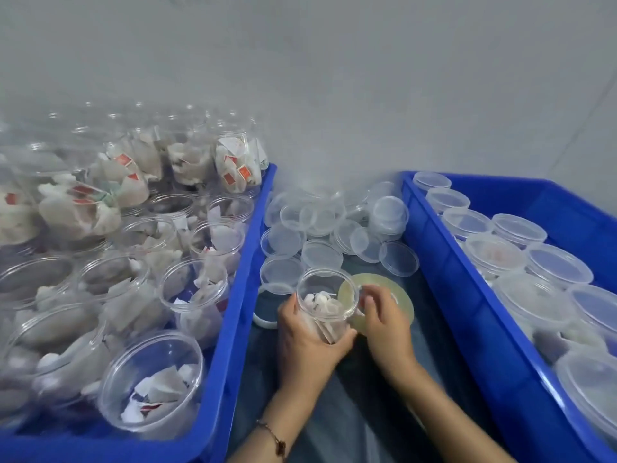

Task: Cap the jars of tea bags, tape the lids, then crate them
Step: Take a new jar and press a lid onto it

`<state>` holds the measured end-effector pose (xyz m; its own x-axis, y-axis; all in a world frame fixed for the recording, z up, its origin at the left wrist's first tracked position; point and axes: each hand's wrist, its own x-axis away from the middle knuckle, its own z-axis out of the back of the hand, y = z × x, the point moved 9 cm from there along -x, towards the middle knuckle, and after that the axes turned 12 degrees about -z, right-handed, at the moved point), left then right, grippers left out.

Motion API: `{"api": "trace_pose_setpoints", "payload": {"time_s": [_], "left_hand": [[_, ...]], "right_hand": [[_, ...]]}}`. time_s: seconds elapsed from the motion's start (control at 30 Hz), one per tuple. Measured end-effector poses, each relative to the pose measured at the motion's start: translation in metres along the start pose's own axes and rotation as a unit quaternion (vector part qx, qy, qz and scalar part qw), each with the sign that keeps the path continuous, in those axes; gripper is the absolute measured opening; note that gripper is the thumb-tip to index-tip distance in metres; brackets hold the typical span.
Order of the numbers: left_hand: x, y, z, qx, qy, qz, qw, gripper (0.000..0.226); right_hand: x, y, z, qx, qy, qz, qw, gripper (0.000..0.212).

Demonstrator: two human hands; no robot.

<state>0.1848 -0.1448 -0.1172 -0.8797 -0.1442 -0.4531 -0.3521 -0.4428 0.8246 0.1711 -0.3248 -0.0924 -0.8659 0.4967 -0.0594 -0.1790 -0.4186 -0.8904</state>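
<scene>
Head view, the only one I've got: my left hand [305, 332] is wrapped around an uncapped jar of tea bags [325, 304], fingers curled round its wall, holding it upright with its long axis tipped slightly away from me, mouth open to the top. My right hand [384, 315] sits just beside the jar's right rim, fingers curled at the tape roll [380, 302] lying flat right behind the jar; whether it actually grips the roll or only touches it I can't tell. The jar is over the dark surface [367, 412] between two crates, near its middle. The loose lids [322, 253] are piled straight ahead of the jar, toward the far edge, close to both hands, the right one being free-er to fetch one. I judge capping comes next, so a lid must travel back and down onto that open mouth. Left blue crate [233, 295] holds open jars; right blue crate [467, 295] holds capped ones.
</scene>
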Motion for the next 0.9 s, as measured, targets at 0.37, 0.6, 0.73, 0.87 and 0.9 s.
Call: {"api": "trace_pose_setpoints", "payload": {"time_s": [0.37, 0.6, 0.73, 0.87, 0.9], "left_hand": [[0.000, 0.006, 0.000, -0.029, -0.021, -0.030, 0.999, 0.094], [0.000, 0.011, 0.002, -0.027, -0.029, -0.028, 0.999, 0.090], [-0.001, 0.011, 0.001, -0.017, -0.035, -0.041, 0.998, 0.090], [-0.002, 0.014, 0.001, -0.017, -0.037, -0.054, 0.998, 0.093], [-0.002, 0.015, 0.002, -0.018, -0.034, -0.055, 0.998, 0.095]], "right_hand": [[-0.086, -0.058, -0.081, 0.405, -0.082, 0.221, 0.883, 0.023], [-0.081, -0.093, -0.030, 0.158, -0.021, 0.100, 0.982, 0.010], [-0.074, -0.097, 0.031, -0.167, 0.052, -0.027, 0.984, 0.019], [-0.057, -0.072, 0.026, -0.110, 0.002, -0.116, 0.987, 0.022], [-0.052, -0.066, 0.016, -0.056, -0.036, -0.118, 0.991, 0.023]]}}
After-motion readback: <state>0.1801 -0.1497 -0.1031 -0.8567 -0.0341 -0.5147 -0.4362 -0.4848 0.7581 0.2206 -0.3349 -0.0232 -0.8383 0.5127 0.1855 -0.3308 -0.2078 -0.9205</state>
